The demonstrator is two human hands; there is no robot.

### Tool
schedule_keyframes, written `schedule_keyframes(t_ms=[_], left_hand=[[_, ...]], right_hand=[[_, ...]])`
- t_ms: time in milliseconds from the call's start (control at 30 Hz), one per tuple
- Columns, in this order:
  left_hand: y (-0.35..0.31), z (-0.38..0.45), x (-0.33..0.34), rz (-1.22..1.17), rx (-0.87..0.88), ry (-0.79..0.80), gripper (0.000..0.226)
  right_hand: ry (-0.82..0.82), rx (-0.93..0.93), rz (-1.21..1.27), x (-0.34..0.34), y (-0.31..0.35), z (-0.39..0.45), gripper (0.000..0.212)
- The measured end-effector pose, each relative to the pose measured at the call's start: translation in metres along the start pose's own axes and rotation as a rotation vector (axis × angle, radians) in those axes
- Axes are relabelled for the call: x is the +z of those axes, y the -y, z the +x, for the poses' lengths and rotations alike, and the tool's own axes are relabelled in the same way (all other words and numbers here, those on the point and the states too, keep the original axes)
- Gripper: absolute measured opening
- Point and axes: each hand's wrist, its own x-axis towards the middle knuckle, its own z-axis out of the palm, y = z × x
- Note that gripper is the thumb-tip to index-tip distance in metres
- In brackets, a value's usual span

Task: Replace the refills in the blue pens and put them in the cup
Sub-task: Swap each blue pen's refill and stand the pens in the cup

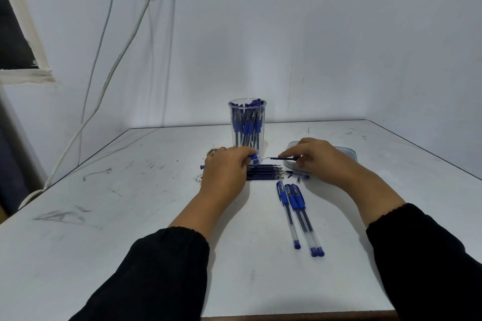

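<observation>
The cup (247, 122) near the surface's far edge was already packed with pens. The left hand (226, 167) gripped a pen barrel (254, 156) while the right hand (314, 157) pinched a refill (280, 158) at its mouth. Three pens (297, 212) and spare refills (264, 173) waited mid-surface.

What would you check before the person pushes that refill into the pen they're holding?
1. Left hand has a firm grip on the pen barrel: ok.
2. Right hand pinches the refill: ok.
3. Refill lines up level with the barrel's open end: ok.
4. Refill tip faces the right way: cannot tell.
5. Loose tip piece lies within reach on the table: ok.
6. Cup has room for another pen: cannot tell, it looks crowded.
</observation>
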Motion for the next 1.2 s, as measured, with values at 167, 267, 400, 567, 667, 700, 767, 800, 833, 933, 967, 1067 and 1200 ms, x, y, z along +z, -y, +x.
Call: schedule_keyframes(t_ms=[167,267,400,567,667,700,767,800,833,933,967,1067,1200], left_hand=[[0.0017,0.0008,0.0008,-0.001,0.003,-0.020,0.029],[0.0020,0.0008,0.0012,0.007,0.001,-0.014,0.029],[0.0025,0.0006,0.0007,0.003,0.000,-0.015,0.029],[0.0028,0.0011,0.0008,0.010,0.020,-0.026,0.029],[0.0046,0.0022,0.0018,0.028,0.024,-0.034,0.028],[0.0050,0.0023,0.0021,0.037,0.025,-0.036,0.028],[0.0051,0.0024,0.0023,0.056,0.031,-0.037,0.028],[0.0051,0.0024,0.0024,0.063,0.035,-0.037,0.028],[0.0051,0.0024,0.0025,0.070,0.038,-0.037,0.028],[0.0058,0.0025,0.0029,0.084,0.045,-0.044,0.028],[0.0061,0.0027,0.0032,0.084,0.047,-0.049,0.028],[0.0062,0.0027,0.0037,0.093,0.057,-0.050,0.027],[0.0055,0.0024,0.0035,0.099,0.070,-0.034,0.027]], right_hand=[[-0.034,0.017,0.016,-0.0011,-0.0025,0.0010,0.045],[-0.024,0.013,0.008,-0.0012,-0.0016,-0.0004,0.045],[-0.017,-0.004,0.006,0.0000,-0.0021,0.0007,0.044],[-0.016,-0.002,0.007,0.0002,-0.0033,0.0007,0.045],[-0.011,-0.007,0.005,0.0003,-0.0025,0.0008,0.045],[-0.010,-0.006,0.008,0.0003,-0.0024,0.0008,0.045],[-0.009,0.000,0.010,0.0001,-0.0019,0.0005,0.044],[-0.007,0.001,0.008,0.0000,-0.0016,0.0002,0.044],[-0.005,0.000,0.006,-0.0001,-0.0012,0.0000,0.044],[0.000,0.000,0.007,-0.0008,0.0002,-0.0005,0.045],[0.001,0.000,0.009,-0.0011,0.0003,-0.0008,0.045],[0.002,-0.010,0.001,-0.0012,0.0008,-0.0013,0.044],[0.003,-0.012,-0.002,-0.0009,0.0013,-0.0013,0.043]])
